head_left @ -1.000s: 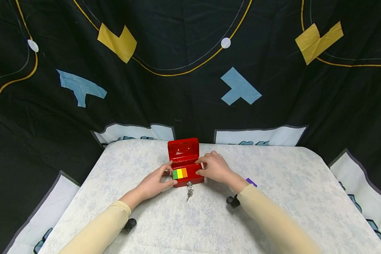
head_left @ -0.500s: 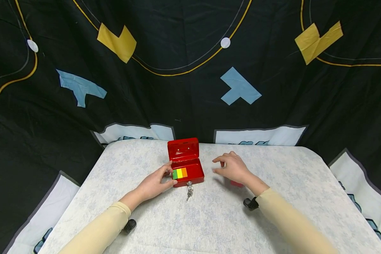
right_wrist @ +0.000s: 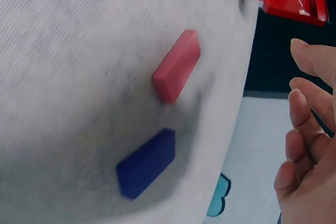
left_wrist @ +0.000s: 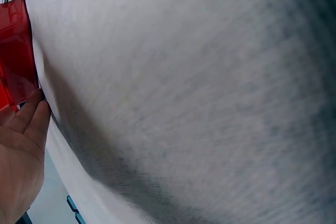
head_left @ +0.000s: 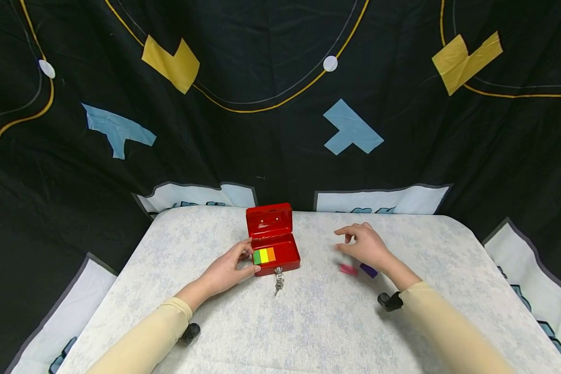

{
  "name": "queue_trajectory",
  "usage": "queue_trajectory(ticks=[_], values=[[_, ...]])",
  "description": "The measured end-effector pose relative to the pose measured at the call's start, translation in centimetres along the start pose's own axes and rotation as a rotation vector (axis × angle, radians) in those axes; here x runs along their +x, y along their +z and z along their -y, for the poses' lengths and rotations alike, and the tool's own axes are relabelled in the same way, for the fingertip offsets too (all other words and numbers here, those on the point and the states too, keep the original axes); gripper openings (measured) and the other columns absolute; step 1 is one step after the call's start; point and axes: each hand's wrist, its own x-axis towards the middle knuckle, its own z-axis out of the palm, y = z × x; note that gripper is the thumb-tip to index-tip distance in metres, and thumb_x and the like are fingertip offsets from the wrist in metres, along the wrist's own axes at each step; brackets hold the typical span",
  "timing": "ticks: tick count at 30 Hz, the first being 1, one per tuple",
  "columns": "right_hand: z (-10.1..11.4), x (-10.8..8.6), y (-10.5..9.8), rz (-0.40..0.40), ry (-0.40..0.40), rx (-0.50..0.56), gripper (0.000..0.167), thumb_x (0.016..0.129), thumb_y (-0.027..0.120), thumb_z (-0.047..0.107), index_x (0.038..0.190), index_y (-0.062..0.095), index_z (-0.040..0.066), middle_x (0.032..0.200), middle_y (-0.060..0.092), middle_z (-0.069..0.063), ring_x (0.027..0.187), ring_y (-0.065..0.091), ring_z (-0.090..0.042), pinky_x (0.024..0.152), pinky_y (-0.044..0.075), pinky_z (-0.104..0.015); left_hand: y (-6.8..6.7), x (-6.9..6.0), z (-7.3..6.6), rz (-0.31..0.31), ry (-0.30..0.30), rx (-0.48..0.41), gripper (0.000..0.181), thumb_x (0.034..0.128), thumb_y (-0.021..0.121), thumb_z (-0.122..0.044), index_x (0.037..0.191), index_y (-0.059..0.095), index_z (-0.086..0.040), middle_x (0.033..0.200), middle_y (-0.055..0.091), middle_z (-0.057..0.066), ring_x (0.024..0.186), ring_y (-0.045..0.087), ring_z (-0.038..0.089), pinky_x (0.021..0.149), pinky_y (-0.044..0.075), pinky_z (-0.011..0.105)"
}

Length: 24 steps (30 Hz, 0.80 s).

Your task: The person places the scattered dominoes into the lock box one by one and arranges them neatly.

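A small red cash box (head_left: 288, 250) stands with its lid (head_left: 269, 221) raised. Green, yellow and orange blocks (head_left: 264, 255) lie side by side in its left part. A key (head_left: 279, 281) hangs from the front lock. My left hand (head_left: 226, 267) holds the box's left side, thumb at the front corner and fingers along the edge. Off to the right, my right hand (head_left: 364, 245) hovers with loosely bent fingers and nothing between them. Below it, a pink block (right_wrist: 177, 68) and a dark purple block (right_wrist: 147, 164) lie apart on the cloth.
A pale patterned cloth covers the table (head_left: 318, 322). Behind it hangs a black curtain (head_left: 262, 156) with yellow and blue shapes. Black wrist cameras sit under both sleeves, one by the left sleeve (head_left: 140, 340), one by the right sleeve (head_left: 449, 322).
My right hand has moved right, from the box's right side to above the loose blocks. The pink and purple blocks now both show. The left hand has stayed at the box.
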Motion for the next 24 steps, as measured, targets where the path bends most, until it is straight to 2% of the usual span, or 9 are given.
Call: queue_trajectory(ticks=[9, 19, 24], values=[[-1.9, -1.2, -1.1, -0.013, 0.024, -0.012, 0.042, 0.090, 0.079, 0.030, 0.128, 0.072, 0.014, 0.092, 0.060, 0.006, 0.101, 0.050, -0.030, 0.081, 0.040, -0.040, 0.0, 0.0, 0.0, -0.013, 0.006, -0.005, 0.044, 0.0914, 0.075, -0.049, 0.119, 0.054, -0.021, 0.161, 0.037, 0.002, 0.126, 0.058, 0.022, 0.108, 0.043, 0.049], [-3.9, -2.6, -2.1, 0.092, 0.089, 0.023, 0.050, 0.092, 0.077, 0.031, 0.136, 0.065, 0.011, 0.105, 0.063, -0.002, 0.107, 0.051, -0.028, 0.086, 0.044, -0.046, 0.0, 0.1, 0.1, -0.016, 0.006, -0.001, 0.043, 0.0910, 0.075, -0.049, 0.117, 0.055, -0.021, 0.161, 0.038, 0.000, 0.126, 0.059, 0.021, 0.108, 0.044, 0.049], [-4.5, -3.0, -2.2, 0.117, 0.100, 0.036, 0.051, 0.091, 0.078, 0.028, 0.138, 0.064, 0.010, 0.111, 0.065, -0.006, 0.112, 0.053, -0.030, 0.090, 0.045, -0.049, 0.0, 0.1, 0.1, -0.016, 0.005, -0.005, 0.042, 0.0911, 0.076, -0.047, 0.117, 0.055, -0.021, 0.160, 0.039, 0.000, 0.125, 0.059, 0.021, 0.108, 0.044, 0.049]])
